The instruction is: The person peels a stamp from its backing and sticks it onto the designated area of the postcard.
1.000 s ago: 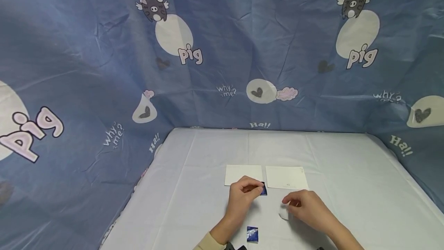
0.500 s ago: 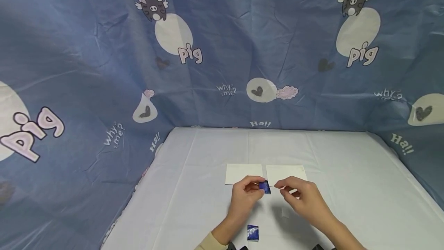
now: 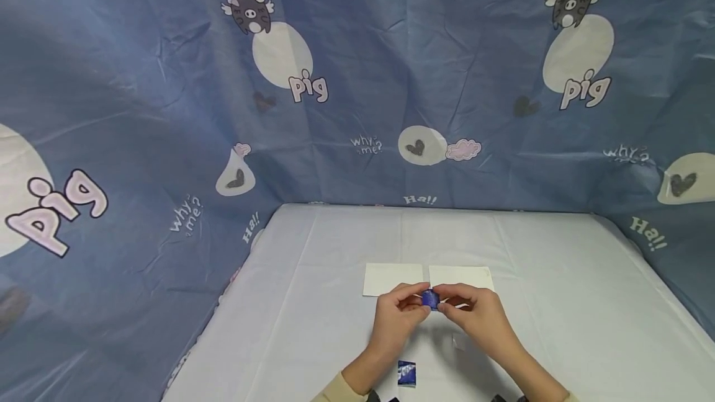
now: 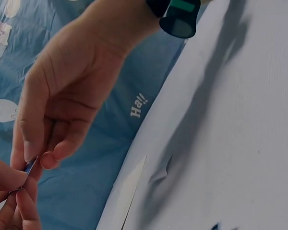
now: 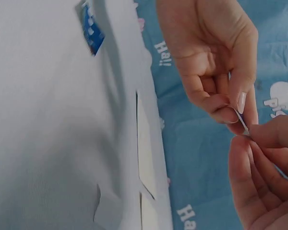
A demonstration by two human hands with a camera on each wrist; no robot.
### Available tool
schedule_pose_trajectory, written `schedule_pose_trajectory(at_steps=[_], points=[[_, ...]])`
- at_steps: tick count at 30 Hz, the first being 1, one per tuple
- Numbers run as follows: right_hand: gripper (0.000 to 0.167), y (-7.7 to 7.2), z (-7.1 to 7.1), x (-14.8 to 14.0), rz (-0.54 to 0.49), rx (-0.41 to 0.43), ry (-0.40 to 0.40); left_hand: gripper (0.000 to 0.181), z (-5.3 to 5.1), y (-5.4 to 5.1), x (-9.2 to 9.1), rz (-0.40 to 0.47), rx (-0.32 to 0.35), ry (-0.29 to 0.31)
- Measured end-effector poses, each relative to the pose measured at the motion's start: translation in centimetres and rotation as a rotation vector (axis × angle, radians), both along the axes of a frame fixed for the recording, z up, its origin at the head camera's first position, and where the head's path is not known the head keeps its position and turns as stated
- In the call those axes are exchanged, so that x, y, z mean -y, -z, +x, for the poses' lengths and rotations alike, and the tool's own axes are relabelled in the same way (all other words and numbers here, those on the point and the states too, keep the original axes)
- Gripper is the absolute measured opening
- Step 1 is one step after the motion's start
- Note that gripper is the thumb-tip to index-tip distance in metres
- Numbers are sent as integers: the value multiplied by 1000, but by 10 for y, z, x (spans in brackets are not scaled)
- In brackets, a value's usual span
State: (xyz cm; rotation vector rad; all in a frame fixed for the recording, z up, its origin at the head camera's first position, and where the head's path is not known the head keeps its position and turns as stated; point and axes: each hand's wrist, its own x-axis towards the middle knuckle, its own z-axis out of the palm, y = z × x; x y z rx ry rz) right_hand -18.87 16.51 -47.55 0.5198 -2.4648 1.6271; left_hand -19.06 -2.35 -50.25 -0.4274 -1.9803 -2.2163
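Both hands hold one small blue packet (image 3: 430, 299) above the table. The left hand (image 3: 393, 321) pinches its left side between thumb and fingers, and the right hand (image 3: 481, 318) pinches its right side. In the left wrist view the packet (image 4: 30, 167) is seen edge-on between the fingertips of the left hand (image 4: 72, 81) and the other hand. A second blue packet (image 3: 406, 373) lies on the table nearer the body, and shows in the right wrist view as a blue packet (image 5: 92, 29) at the top.
Two white cards lie side by side beyond the hands, a left card (image 3: 393, 279) and a right card (image 3: 463, 276). A small whitish piece (image 3: 458, 342) lies below the right hand on the white table (image 3: 313, 303). Blue printed cloth (image 3: 357, 172) hangs behind.
The left hand has lifted the blue packet off the table. The right hand has let go of the whitish piece, moved up and left, and now pinches the packet too.
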Motion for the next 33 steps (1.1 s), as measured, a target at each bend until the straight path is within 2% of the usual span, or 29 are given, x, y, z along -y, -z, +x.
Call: schedule_pose_trajectory(at_steps=[5,9,13,18,26,33], points=[[32,-3,-2,-3,-174,229,-11,45,0,-3,0,39,39,33],[37,-2,-3,-3,-261,311,-9,47,0,-3,0,77,89,49],[37,3,-6,-3,-278,299,7,48,-1,-3,-2,50,129,35],[36,9,-12,-2,-266,265,33,47,-6,-7,-5,-80,146,-38],[34,12,-22,-8,-216,230,67,41,-17,-10,-2,-324,57,-106],[32,7,-33,-19,-122,208,65,34,-36,-11,4,-489,-93,-110]])
